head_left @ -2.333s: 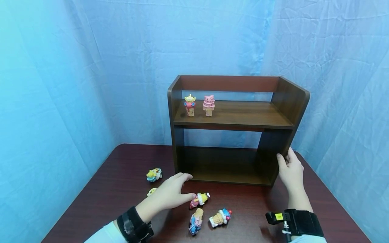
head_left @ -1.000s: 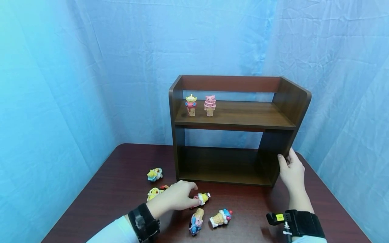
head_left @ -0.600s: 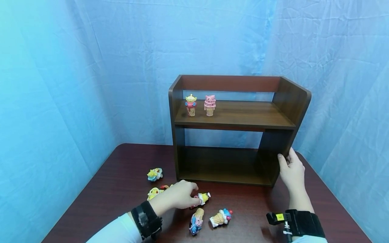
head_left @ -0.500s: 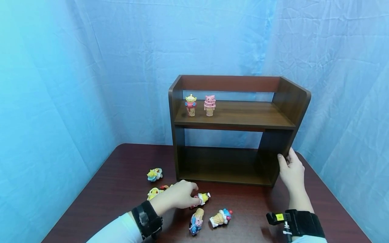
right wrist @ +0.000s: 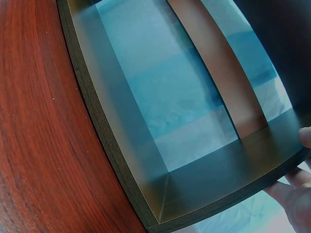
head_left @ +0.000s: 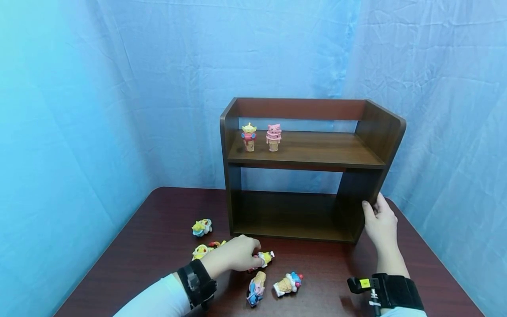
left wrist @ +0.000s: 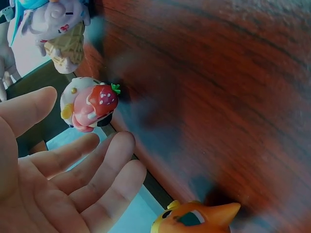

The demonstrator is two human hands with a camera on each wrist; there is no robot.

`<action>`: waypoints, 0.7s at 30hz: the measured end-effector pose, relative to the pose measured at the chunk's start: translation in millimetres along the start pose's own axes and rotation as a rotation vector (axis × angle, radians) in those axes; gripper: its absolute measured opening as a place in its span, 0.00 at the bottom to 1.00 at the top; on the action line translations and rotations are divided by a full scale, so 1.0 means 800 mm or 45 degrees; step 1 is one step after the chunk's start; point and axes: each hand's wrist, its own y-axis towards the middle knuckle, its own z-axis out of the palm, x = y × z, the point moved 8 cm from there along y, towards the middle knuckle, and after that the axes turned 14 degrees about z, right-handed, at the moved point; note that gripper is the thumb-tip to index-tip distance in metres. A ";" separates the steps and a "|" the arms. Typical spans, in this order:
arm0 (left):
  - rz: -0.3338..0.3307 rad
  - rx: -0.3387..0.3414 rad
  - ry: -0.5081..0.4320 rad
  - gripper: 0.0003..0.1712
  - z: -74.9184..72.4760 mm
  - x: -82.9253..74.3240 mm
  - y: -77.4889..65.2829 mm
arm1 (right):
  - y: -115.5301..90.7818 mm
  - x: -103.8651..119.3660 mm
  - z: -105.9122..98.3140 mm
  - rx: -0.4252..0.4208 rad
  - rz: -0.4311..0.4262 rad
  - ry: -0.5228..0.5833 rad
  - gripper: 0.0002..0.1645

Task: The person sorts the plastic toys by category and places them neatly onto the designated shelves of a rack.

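In the head view, your left hand reaches over the table to the strawberry-topped figurine, which lies on its side, its yellow-and-white end showing past your thumb. Your right hand holds the side panel of the dark wooden shelf low down. On the upper board stand a green-headed alien cone figurine and a pink cone figurine. Near your left hand lie a blue-and-lilac cone figurine, a blue-topped cone figurine, a yellow figurine and, farther back, a yellow-and-blue figurine.

In the left wrist view, your left hand is well open and grips nothing: the strawberry-topped figurine sits just beyond the palm, between the thumb's side and the fingers' side.

In the right wrist view, your right hand has the panel between thumb and fingers, partly cut off by the edge.
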 end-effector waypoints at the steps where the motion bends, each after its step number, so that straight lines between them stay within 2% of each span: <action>1: -0.001 0.007 0.005 0.25 0.001 0.000 0.001 | 0.000 0.000 0.000 0.000 -0.001 -0.001 0.25; 9: -0.018 0.040 0.033 0.23 0.008 0.004 0.006 | 0.000 -0.002 -0.001 0.000 0.017 0.002 0.26; 21: -0.025 0.117 0.035 0.16 0.016 0.004 0.009 | 0.002 -0.002 0.000 -0.010 -0.014 0.002 0.23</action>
